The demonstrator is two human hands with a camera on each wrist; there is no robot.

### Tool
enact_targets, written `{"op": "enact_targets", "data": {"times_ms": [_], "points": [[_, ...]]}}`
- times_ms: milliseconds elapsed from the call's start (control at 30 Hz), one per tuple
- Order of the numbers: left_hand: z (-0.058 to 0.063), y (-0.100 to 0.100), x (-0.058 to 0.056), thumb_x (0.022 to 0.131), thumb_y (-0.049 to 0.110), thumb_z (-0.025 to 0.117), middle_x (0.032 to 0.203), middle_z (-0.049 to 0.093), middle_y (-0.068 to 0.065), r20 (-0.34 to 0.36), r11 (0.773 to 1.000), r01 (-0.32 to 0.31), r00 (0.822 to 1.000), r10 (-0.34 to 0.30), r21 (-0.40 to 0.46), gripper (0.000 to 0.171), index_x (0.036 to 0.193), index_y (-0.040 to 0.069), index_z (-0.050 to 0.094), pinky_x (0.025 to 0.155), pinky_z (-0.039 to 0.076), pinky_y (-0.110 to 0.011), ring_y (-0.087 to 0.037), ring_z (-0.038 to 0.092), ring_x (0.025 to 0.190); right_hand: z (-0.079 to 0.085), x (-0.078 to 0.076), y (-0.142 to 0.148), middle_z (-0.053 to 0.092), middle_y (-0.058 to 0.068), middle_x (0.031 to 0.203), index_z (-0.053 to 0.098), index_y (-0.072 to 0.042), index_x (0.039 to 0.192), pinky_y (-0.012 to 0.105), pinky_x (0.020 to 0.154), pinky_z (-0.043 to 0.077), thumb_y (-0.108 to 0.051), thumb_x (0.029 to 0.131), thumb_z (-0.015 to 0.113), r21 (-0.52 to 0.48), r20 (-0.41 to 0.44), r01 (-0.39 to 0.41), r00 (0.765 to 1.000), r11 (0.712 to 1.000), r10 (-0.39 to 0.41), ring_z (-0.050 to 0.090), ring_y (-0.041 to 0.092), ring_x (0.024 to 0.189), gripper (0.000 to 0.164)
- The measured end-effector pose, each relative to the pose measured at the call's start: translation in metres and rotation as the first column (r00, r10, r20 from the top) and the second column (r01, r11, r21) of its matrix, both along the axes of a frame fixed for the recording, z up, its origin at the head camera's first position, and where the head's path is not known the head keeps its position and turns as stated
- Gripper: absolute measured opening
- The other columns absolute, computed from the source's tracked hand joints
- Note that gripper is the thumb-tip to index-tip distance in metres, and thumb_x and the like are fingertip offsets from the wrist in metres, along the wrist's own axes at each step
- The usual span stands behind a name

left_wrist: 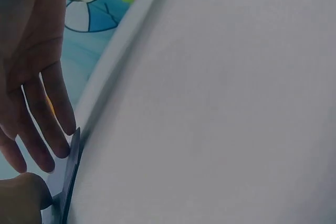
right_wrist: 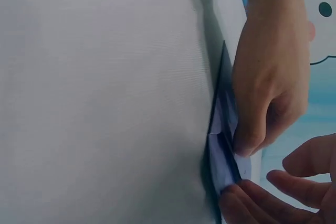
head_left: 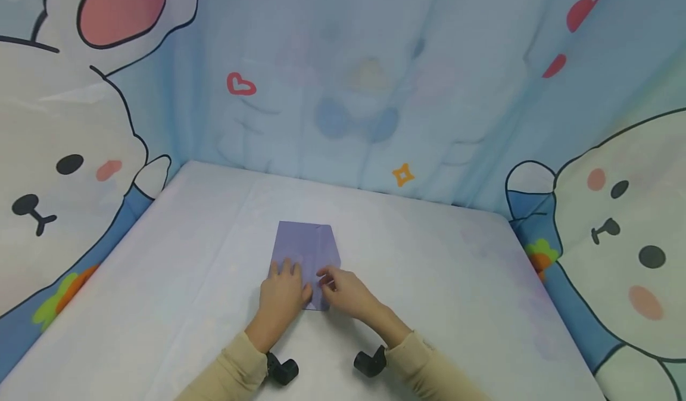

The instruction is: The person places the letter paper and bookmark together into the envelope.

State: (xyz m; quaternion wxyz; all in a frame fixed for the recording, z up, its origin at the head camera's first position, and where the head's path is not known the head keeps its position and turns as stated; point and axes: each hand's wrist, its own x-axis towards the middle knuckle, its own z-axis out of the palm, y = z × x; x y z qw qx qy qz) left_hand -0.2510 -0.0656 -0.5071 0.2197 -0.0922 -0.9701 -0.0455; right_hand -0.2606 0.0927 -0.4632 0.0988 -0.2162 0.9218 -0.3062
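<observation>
A purple sheet of folded paper (head_left: 302, 240) lies on the white-covered table, its upper right corner slanted. My left hand (head_left: 282, 291) rests on its left part with fingers spread; in the left wrist view those fingers (left_wrist: 50, 114) lie fairly straight over the paper (left_wrist: 71, 171). At the lower right edge, my right hand (head_left: 348, 292) has curled fingers and pinches the paper's edge. The right wrist view shows a raised flap of the paper (right_wrist: 223, 156) at the right hand's fingertips (right_wrist: 233, 200), with the left hand (right_wrist: 273, 82) pressing beside it.
The white cloth table top (head_left: 439, 270) extends around the paper. A blue curtain (head_left: 348, 79) with printed cartoon animals stands behind and at both sides. Black wrist devices (head_left: 282, 370) sit below the sleeves.
</observation>
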Motion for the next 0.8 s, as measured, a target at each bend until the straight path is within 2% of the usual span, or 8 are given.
{"op": "enact_targets", "data": {"times_ms": [67,133,233,333,467,633,800], "points": [[-0.001,-0.001,0.004,0.078,0.044,0.058,0.115,0.058,-0.017,0.007,1.000,0.004,1.000,-0.004,0.005,0.053,0.113,0.004,0.060,0.071,0.051,-0.043,-0.037,0.053,0.108,-0.004,0.005,-0.001,0.062,0.010,0.107,0.055,-0.003,0.114,0.029,0.073,0.050,-0.014,0.086,0.049,0.052,-0.093,-0.005,0.996,0.999,0.010,0.062,0.018,0.091,0.031],[-0.002,-0.002,0.007,0.079,0.044,0.056,0.118,0.056,-0.018,0.016,1.000,0.011,1.000,-0.011,0.002,0.054,0.116,0.004,0.058,0.079,0.048,-0.044,-0.037,0.050,0.112,-0.008,0.009,-0.003,0.061,0.009,0.108,0.058,-0.004,0.113,0.031,0.077,0.050,-0.015,0.086,0.052,0.109,-0.203,-0.011,0.979,0.994,0.033,0.061,0.018,0.094,0.030],[-0.003,-0.001,0.009,0.079,0.045,0.056,0.120,0.055,-0.018,-0.002,1.000,0.024,1.000,-0.024,0.002,0.055,0.118,0.006,0.057,0.084,0.044,-0.046,-0.036,0.048,0.115,-0.014,0.013,-0.004,0.059,0.008,0.109,0.059,-0.006,0.113,0.032,0.083,0.049,-0.019,0.086,0.055,0.213,-0.382,-0.006,0.920,0.977,0.089,0.059,0.020,0.098,0.030],[-0.004,-0.001,0.009,0.080,0.044,0.056,0.121,0.055,-0.016,-0.025,0.999,0.049,0.998,-0.049,0.009,0.054,0.120,0.007,0.055,0.087,0.043,-0.047,-0.036,0.048,0.116,-0.017,0.016,-0.005,0.056,0.011,0.117,0.058,-0.007,0.117,0.035,0.089,0.046,-0.022,0.085,0.058,0.272,-0.489,0.020,0.864,0.962,0.121,0.055,0.025,0.107,0.035],[-0.005,-0.002,0.008,0.083,0.039,0.054,0.125,0.053,-0.015,-0.019,0.996,0.083,0.996,-0.083,0.027,0.051,0.124,0.008,0.052,0.090,0.040,-0.050,-0.035,0.046,0.119,-0.019,0.017,-0.005,0.050,0.014,0.127,0.053,-0.008,0.124,0.037,0.095,0.043,-0.024,0.085,0.057,0.322,-0.540,0.066,0.832,0.944,0.126,0.049,0.027,0.117,0.043],[-0.009,-0.006,0.002,0.088,0.035,0.050,0.134,0.046,-0.012,-0.023,0.993,0.109,0.994,-0.108,0.035,0.048,0.129,0.010,0.048,0.095,0.037,-0.052,-0.034,0.041,0.125,-0.019,0.010,-0.003,0.046,0.017,0.131,0.048,-0.005,0.128,0.038,0.096,0.041,-0.025,0.084,0.057,0.345,-0.596,0.090,0.790,0.934,0.144,0.047,0.029,0.119,0.049],[-0.012,-0.008,-0.003,0.090,0.038,0.045,0.140,0.039,-0.011,0.005,0.992,0.122,0.992,-0.122,0.042,0.052,0.135,0.011,0.042,0.098,0.033,-0.054,-0.034,0.033,0.131,-0.018,0.005,0.001,0.040,0.020,0.136,0.042,-0.005,0.133,0.042,0.099,0.038,-0.030,0.086,0.055,0.357,-0.593,0.115,0.795,0.927,0.129,0.042,0.032,0.125,0.055]]}}
